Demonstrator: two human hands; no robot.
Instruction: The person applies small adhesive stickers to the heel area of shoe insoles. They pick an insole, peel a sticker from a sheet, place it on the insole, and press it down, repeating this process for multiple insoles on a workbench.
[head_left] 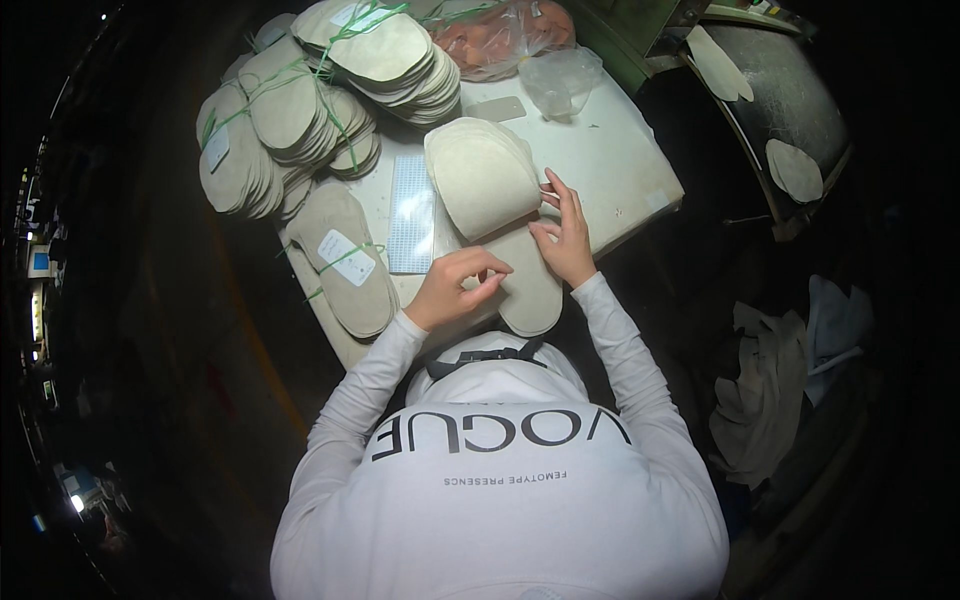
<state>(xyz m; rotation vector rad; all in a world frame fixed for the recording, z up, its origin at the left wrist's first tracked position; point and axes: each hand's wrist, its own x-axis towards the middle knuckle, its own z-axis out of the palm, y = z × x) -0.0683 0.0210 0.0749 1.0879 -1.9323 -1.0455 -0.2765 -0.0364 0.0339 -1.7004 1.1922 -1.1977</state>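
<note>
In front of me lies a thick stack of pale beige, insole-shaped sheets. Its upper sheets (pixel 484 172) curl back away from me, and the lower sheets (pixel 532 295) lie flat below them. My left hand (pixel 455 286) is over the left edge of the flat part, fingers curled and thumb close to the index finger. Whether a sheet edge sits in that pinch I cannot tell. At the right side of the stack, my right hand (pixel 568 235) has its fingers apart, with fingertips beside the curled edge and the thumb near the flat sheets.
A blue-and-white gridded strip (pixel 409 230) and a tied, labelled bundle (pixel 352 300) lie left of the stack. Green-tied bundles (pixel 285 110) pile up at the far left. Plastic bags (pixel 560 80) sit at the back; a dark machine surface (pixel 780 90) stands right.
</note>
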